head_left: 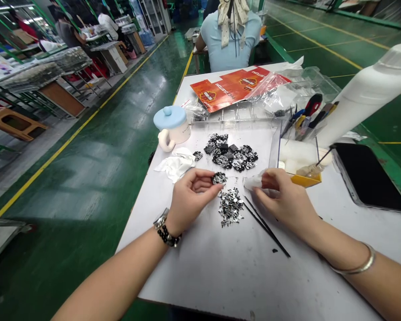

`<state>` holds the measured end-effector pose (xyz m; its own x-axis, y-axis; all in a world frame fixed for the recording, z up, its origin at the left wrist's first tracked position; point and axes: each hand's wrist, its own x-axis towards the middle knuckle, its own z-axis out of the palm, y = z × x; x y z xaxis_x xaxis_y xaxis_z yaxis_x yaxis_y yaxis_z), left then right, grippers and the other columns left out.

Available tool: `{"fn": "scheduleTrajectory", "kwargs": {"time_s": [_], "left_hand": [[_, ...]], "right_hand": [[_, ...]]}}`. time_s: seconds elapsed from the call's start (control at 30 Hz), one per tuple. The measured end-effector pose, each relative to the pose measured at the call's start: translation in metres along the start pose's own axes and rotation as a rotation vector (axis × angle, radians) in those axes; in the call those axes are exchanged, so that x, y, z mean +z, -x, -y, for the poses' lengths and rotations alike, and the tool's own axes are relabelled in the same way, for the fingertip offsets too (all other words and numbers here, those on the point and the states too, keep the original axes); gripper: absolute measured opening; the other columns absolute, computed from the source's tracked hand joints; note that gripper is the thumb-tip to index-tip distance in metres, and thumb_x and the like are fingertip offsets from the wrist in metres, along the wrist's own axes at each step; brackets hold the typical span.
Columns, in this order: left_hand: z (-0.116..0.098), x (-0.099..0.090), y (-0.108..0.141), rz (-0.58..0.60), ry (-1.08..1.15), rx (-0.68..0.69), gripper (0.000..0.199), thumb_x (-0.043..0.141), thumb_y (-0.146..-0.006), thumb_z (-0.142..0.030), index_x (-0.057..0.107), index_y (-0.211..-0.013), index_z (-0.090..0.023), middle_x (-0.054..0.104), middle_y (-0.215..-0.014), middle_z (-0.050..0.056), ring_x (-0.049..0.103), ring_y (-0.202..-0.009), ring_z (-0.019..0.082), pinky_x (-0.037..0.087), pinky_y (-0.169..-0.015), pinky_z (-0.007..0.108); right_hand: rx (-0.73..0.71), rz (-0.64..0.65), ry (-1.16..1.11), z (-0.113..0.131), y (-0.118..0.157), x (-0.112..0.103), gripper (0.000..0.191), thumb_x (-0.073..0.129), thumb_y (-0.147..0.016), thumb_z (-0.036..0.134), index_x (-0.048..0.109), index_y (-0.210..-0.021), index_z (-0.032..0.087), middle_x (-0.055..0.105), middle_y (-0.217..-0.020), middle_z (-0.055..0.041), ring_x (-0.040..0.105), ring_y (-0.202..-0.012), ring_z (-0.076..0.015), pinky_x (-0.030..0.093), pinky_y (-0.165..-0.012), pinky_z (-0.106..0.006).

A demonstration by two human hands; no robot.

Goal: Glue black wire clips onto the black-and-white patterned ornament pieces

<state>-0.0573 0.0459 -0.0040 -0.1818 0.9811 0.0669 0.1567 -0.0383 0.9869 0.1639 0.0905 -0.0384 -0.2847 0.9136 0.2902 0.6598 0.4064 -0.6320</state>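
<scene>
Between the thumb and fingers of my left hand (195, 194) is a small black-and-silver part (219, 178). My right hand (284, 198) pinches a white wad (253, 182), which looks like tissue or cloth, a little to the right of that part. Just below lies a loose heap of tiny metal pieces (231, 207). Black tweezers (266, 226) rest on the table beside the heap, under my right hand. Beyond my hands is a pile of black-and-silver parts (230, 151) like the held one.
A crumpled white tissue (176, 165) and a lidded mug (172, 127) stand at left. On the right are a tool holder (300, 156), a white bottle (367, 96) and a phone (370, 176). Red packaging (234, 87) covers the back; a person (230, 35) sits beyond.
</scene>
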Motion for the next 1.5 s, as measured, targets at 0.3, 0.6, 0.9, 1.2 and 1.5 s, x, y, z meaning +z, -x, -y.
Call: {"fn": "scheduleTrajectory", "kwargs": {"time_s": [0.3,0.6,0.9,1.2,1.5], "left_hand": [[-0.006,-0.005,-0.008,-0.113,0.055,0.022,0.035,0.08,-0.063,-0.026,0.061,-0.09,-0.014,0.061,-0.07,-0.001,0.061,-0.065,0.009,0.053,-0.063,0.019],[-0.001,-0.001,-0.003,-0.086,-0.021,0.105,0.032,0.078,-0.067,-0.025,0.062,-0.093,-0.015,0.065,-0.083,0.002,0.062,-0.074,0.009,0.054,-0.072,0.02],[-0.013,0.005,0.015,0.36,0.254,0.018,0.028,0.077,-0.068,-0.017,0.064,-0.093,-0.016,0.067,-0.112,0.01,0.061,-0.11,0.021,0.048,-0.098,0.034],[-0.014,0.018,0.034,0.6,0.49,-0.176,0.03,0.077,-0.066,-0.009,0.065,-0.093,-0.016,0.06,-0.127,0.013,0.051,-0.124,0.024,0.038,-0.109,0.037],[-0.009,0.02,0.037,0.596,0.508,-0.18,0.032,0.078,-0.064,-0.01,0.067,-0.093,-0.015,0.06,-0.126,0.014,0.051,-0.124,0.024,0.037,-0.108,0.036]], "right_hand": [[-0.559,0.014,0.156,0.025,0.022,-0.015,0.006,0.055,-0.082,0.014,0.056,-0.087,0.017,0.053,-0.076,-0.0058,0.048,-0.069,-0.0175,0.039,-0.061,-0.032],[-0.521,0.249,0.212,0.025,0.028,0.007,0.017,0.05,-0.088,0.019,0.064,-0.08,0.014,0.054,-0.076,-0.0078,0.046,-0.073,-0.0204,0.037,-0.064,-0.036],[0.077,0.202,-0.5,0.029,0.021,-0.026,0.016,0.059,-0.085,0.032,0.062,-0.075,0.021,0.054,-0.073,-0.0017,0.051,-0.066,-0.0143,0.04,-0.058,-0.027],[0.233,0.19,-0.766,0.025,0.027,-0.019,0.014,0.065,-0.082,0.034,0.065,-0.078,0.021,0.059,-0.077,-0.0015,0.055,-0.074,-0.0149,0.045,-0.063,-0.026],[-0.03,0.076,-0.441,0.028,0.027,-0.024,0.003,0.06,-0.087,0.025,0.062,-0.085,0.024,0.06,-0.079,0.0008,0.055,-0.073,-0.0123,0.043,-0.065,-0.025]]}}
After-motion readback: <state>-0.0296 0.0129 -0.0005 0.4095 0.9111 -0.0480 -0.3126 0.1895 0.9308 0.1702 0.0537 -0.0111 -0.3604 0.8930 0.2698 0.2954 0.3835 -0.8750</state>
